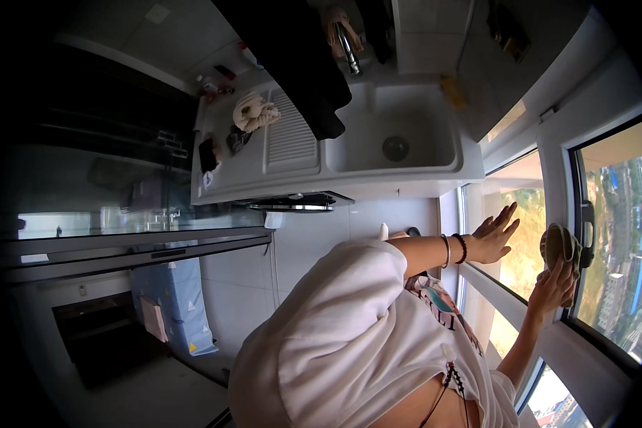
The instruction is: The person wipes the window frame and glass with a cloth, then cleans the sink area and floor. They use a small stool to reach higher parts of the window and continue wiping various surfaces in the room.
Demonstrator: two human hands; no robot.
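Observation:
My right hand (553, 283) grips a folded greenish-grey cloth (559, 246). Hand and cloth are at the white window frame (556, 176), right beside the black window handle (587, 232). To the left of it, my left hand (489, 238) is held out with its fingers apart and nothing in it. A metal bangle (446, 251) and a dark beaded bracelet (461, 248) circle that wrist. Behind the fingers lies a window pane (521, 214); whether they touch it I cannot tell.
A white sink (396, 123) with a ribbed drainboard (292, 131) and chrome faucet (348, 51) stands at the top. Dark clothing (310, 80) hangs over it. A cream cloth (254, 111) and a phone-like dark object (207, 155) lie on the counter. A sliding glass door (139, 251) is at left.

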